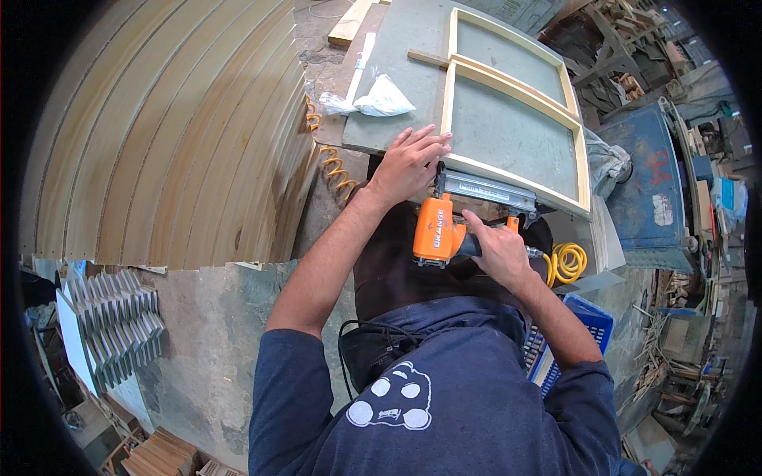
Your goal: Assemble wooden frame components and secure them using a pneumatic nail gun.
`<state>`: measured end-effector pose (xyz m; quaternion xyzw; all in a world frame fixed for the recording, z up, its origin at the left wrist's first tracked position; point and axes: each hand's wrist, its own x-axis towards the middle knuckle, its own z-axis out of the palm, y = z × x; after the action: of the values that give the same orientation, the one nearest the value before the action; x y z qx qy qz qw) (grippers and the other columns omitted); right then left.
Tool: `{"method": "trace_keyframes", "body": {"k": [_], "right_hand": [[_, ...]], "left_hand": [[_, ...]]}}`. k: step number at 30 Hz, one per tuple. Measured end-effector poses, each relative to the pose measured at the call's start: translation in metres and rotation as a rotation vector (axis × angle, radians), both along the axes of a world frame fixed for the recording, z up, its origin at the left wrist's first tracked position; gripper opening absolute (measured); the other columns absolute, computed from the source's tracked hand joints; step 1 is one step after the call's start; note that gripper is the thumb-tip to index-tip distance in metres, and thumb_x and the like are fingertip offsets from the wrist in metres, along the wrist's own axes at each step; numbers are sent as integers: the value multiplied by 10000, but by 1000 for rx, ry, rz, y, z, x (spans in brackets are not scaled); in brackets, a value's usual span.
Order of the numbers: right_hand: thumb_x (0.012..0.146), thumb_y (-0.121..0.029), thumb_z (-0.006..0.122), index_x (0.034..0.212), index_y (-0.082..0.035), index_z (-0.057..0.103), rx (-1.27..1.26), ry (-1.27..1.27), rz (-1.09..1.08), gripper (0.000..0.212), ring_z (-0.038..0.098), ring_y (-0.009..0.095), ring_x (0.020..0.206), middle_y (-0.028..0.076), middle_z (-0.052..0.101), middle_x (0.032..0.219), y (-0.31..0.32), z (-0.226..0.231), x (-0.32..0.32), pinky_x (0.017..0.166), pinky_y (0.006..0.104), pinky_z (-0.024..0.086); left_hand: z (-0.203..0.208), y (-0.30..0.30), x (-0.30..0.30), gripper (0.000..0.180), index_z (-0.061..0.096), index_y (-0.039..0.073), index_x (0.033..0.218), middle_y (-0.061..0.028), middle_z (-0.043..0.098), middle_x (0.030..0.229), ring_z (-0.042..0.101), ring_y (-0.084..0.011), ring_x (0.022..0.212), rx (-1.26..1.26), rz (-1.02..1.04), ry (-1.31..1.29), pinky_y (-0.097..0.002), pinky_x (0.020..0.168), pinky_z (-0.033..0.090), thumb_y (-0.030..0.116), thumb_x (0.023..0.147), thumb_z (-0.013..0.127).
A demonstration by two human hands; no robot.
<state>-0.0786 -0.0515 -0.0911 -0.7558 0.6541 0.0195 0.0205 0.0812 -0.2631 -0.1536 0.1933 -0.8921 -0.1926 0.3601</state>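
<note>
My right hand (502,252) is wrapped round the handle of an orange pneumatic nail gun (435,226). Its metal magazine (488,189) lies along the near side of a pale wooden frame (583,159), and its nose points at the frame's near left corner. At that same corner rests my left hand (409,165), its fingers stretched out over the wood; the fingertips' exact contact is hard to see. The frame has a crossbar and lies flat on a grey-green worktable (397,47). A short wooden strip (427,58) pokes out from the frame's left side.
A tall stack of wooden panels (175,135) rises on the left. White plastic bags (385,97) lie on the table. A coiled yellow hose (565,264) hangs by the gun, with an orange coil (337,170) left. A blue crate (591,321) and blue cabinet (647,190) stand right.
</note>
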Motion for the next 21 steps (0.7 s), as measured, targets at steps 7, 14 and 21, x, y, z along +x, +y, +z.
{"method": "trace_keyframes", "body": {"k": [7, 14, 21], "right_hand": [[685, -97, 739, 1433, -97, 422, 5, 2, 2, 813, 676, 269, 714, 94, 694, 858, 0, -2, -1, 693, 365, 540], [672, -93, 744, 1433, -109, 424, 14, 3, -14, 826, 675, 270, 713, 92, 695, 852, 0, 3, 3, 695, 366, 540], [675, -91, 742, 1430, -107, 428, -5, 3, -11, 818, 677, 269, 720, 92, 693, 845, 1, -2, 2, 695, 365, 538]], "left_hand": [[0, 1, 0, 295, 603, 148, 1164, -1, 545, 1415, 426, -243, 1391, 16, 5, -24, -497, 1168, 304, 81, 879, 643], [0, 1, 1, 311, 631, 138, 1175, 7, 556, 1396, 447, -216, 1374, 3, 5, 10, -501, 1139, 333, 78, 870, 625], [0, 1, 0, 307, 601, 154, 1170, -4, 550, 1411, 438, -243, 1382, 25, -5, -9, -490, 1164, 309, 76, 875, 636]]}}
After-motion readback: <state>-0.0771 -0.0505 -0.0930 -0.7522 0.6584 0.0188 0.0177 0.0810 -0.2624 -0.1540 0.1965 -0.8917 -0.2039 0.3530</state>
